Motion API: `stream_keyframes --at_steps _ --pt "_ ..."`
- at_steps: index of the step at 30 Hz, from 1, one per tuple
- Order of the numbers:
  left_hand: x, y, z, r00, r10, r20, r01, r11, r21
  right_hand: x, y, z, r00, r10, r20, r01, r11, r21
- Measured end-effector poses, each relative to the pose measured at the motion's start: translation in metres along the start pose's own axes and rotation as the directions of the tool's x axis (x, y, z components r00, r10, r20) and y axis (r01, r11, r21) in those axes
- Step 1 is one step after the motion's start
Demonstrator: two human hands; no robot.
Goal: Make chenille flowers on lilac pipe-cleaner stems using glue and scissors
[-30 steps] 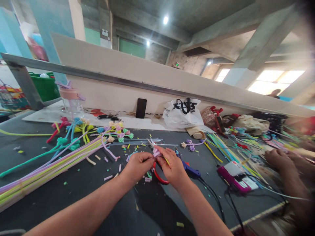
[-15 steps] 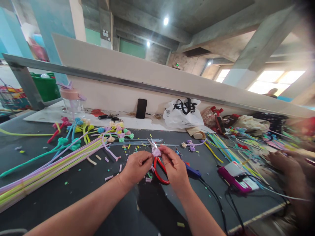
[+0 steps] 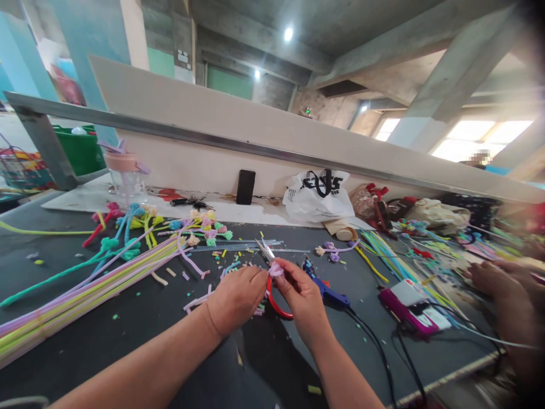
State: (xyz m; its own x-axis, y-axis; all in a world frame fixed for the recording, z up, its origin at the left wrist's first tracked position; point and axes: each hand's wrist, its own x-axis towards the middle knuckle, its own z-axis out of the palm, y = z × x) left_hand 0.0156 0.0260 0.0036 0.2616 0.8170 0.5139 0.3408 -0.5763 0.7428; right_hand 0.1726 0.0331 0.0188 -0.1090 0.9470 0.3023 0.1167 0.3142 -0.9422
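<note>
Centre of frame: small lilac knot (image 3: 276, 270) being pinched between left hand (image 3: 237, 298) and right hand (image 3: 303, 295) for trimming | red-handled scissors (image 3: 272, 284) being gripped by right hand, blades raised | cut scraps lying on table (image 3: 128, 318) beneath

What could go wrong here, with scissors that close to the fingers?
1. The right hand works red-handled scissors with their tips right beside the pink knot; the left hand pinches there too, so a slip may nick a fingertip.
2. The glue gun lies just beside the right wrist; its cable could snag.
</note>
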Motion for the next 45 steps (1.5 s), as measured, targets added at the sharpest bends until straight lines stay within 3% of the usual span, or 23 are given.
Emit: stream_keyframes --at_steps 5,10,12,16,21,29,34,45 --pt "0.003 -0.002 0.006 0.998 0.022 -0.054 -0.02 0.999 0.037 0.001 0.009 -0.003 0.999 0.054 -0.009 -0.053 0.997 0.06" --pt "0.01 -0.003 0.009 0.986 -0.142 -0.093 0.131 0.985 -0.111 0.003 0.016 -0.009 0.999 0.048 0.005 -0.049 0.998 0.045" --pt "0.014 -0.003 0.009 0.963 -0.27 -0.011 0.259 0.934 -0.246 0.003 0.018 -0.011 0.999 0.051 0.005 -0.051 0.998 0.04" --pt "0.019 -0.003 0.004 0.843 -0.466 0.27 0.537 0.691 -0.485 0.004 0.018 -0.012 0.998 0.059 0.023 -0.06 0.998 0.036" --pt "0.019 -0.007 -0.007 0.762 -0.407 0.503 0.646 0.52 -0.559 0.004 0.013 -0.011 0.996 0.044 0.076 -0.043 0.999 -0.006" --pt "0.017 -0.013 -0.014 0.702 -0.398 0.591 0.711 0.353 -0.608 0.008 0.005 -0.009 0.985 0.022 0.172 -0.011 0.998 -0.063" --pt "0.017 -0.014 -0.014 0.716 -0.358 0.599 0.697 0.334 -0.634 0.01 0.002 -0.01 0.982 0.003 0.19 0.01 0.998 -0.068" --pt "0.015 -0.016 -0.014 0.782 -0.309 0.541 0.623 0.404 -0.67 0.01 -0.004 -0.012 0.959 -0.123 0.255 0.154 0.983 -0.103"
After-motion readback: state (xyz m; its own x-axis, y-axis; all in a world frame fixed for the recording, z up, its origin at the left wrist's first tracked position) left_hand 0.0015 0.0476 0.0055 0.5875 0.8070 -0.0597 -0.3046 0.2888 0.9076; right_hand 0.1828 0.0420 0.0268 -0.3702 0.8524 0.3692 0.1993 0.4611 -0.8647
